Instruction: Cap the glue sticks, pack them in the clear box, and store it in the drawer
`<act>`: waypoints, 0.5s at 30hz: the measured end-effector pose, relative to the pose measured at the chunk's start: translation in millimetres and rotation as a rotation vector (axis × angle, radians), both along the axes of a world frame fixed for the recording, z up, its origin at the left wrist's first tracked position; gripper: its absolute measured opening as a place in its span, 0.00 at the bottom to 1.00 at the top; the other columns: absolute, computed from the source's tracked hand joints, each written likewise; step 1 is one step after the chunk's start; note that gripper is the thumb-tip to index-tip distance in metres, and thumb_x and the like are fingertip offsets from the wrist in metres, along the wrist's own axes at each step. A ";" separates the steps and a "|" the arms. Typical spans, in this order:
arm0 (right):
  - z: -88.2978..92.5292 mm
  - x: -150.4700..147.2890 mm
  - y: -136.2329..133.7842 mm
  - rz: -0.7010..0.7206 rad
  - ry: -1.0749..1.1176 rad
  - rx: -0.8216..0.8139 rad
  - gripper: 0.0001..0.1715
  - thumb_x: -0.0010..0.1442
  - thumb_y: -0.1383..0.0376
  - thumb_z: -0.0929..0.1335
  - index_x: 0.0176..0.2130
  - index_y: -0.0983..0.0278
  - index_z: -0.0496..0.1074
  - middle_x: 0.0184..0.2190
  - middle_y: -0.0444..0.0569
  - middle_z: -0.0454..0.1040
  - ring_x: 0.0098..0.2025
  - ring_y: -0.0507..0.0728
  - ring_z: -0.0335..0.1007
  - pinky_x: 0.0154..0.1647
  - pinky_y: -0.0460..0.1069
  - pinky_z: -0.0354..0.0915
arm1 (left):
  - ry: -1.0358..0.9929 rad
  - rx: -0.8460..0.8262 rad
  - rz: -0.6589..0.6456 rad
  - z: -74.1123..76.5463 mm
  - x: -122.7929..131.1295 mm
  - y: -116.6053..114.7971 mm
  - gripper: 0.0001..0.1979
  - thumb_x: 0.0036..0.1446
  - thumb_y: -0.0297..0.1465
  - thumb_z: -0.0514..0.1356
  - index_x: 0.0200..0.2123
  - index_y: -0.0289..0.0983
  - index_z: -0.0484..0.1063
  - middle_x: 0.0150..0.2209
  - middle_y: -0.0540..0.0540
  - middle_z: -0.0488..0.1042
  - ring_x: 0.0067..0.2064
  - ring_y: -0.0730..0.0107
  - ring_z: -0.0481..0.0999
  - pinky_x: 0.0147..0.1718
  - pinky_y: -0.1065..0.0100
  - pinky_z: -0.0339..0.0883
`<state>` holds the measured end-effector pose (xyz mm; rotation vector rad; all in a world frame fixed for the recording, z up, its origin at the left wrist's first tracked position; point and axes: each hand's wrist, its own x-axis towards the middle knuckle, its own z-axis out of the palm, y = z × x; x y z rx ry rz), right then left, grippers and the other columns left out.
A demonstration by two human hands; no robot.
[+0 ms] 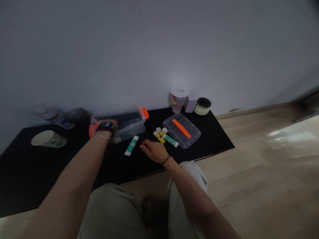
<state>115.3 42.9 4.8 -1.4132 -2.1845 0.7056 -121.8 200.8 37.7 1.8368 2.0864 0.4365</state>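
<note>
My left hand [109, 125] reaches down into a clear plastic box [133, 127] with orange latches. Its fingers are hidden behind the wrist and watch, so its grip cannot be made out. A blurred white-ended item [117, 140] shows through the box's near wall below that hand. My right hand [156, 151] hovers over the table's front part, holding nothing, thumb and forefinger loosely apart. Left of it lies a green-and-white glue stick [131, 146]. Just beyond it another green glue stick [170, 140] lies beside several small yellow-and-white sticks [159, 137].
The box's clear lid [191, 134] with an orange handle lies flat at right. Behind it stand a patterned plastic cup [177, 102], a pale box [190, 103] and a cream pot [202, 107]. A paper cup [50, 139] lies tipped at left, near a bottle [54, 117].
</note>
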 end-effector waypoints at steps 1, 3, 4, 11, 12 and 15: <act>-1.2 0.9 1.1 -0.007 0.005 0.004 0.18 0.70 0.51 0.60 0.44 0.59 0.70 0.30 0.43 0.75 0.33 0.54 0.72 0.30 0.47 0.52 | 0.003 -0.002 0.000 3.2 0.0 -0.3 0.18 0.40 0.18 0.63 0.12 0.35 0.55 0.13 0.50 0.58 0.48 0.36 0.72 0.51 0.23 0.46; -3.8 3.4 4.3 -0.040 0.012 0.017 0.16 0.70 0.52 0.61 0.43 0.60 0.70 0.30 0.43 0.74 0.33 0.53 0.71 0.30 0.47 0.53 | 0.092 -0.080 0.000 15.0 3.8 -5.0 0.11 0.43 0.20 0.62 0.18 0.34 0.62 0.18 0.47 0.66 0.48 0.42 0.73 0.52 0.32 0.55; -5.1 4.9 6.3 -0.069 0.015 0.026 0.14 0.70 0.54 0.62 0.43 0.60 0.70 0.30 0.43 0.74 0.34 0.53 0.70 0.31 0.47 0.54 | 0.105 -0.062 -0.012 22.9 8.0 -10.8 0.06 0.45 0.21 0.62 0.23 0.34 0.67 0.24 0.45 0.72 0.48 0.45 0.73 0.52 0.36 0.58; -12.5 23.6 19.1 -0.312 -0.066 0.194 0.11 0.66 0.63 0.63 0.45 0.64 0.71 0.43 0.53 0.72 0.46 0.59 0.66 0.45 0.50 0.60 | 0.051 0.477 -0.199 41.9 61.4 -113.3 0.13 0.63 0.34 0.52 0.47 0.37 0.71 0.47 0.40 0.74 0.50 0.57 0.73 0.52 0.60 0.65; -12.9 27.5 20.0 -0.359 -0.107 0.215 0.12 0.66 0.63 0.63 0.45 0.64 0.72 0.46 0.55 0.71 0.48 0.60 0.65 0.47 0.52 0.60 | 0.065 0.449 -0.251 33.5 66.7 -127.4 0.13 0.63 0.35 0.52 0.46 0.37 0.71 0.47 0.40 0.74 0.50 0.56 0.73 0.51 0.60 0.65; -13.7 37.9 20.8 -0.480 -0.227 0.213 0.15 0.63 0.64 0.65 0.49 0.65 0.71 0.50 0.59 0.68 0.52 0.64 0.60 0.49 0.55 0.59 | 0.149 0.317 -0.280 0.3 73.4 -152.8 0.15 0.63 0.34 0.53 0.50 0.37 0.71 0.51 0.39 0.72 0.52 0.54 0.72 0.51 0.59 0.65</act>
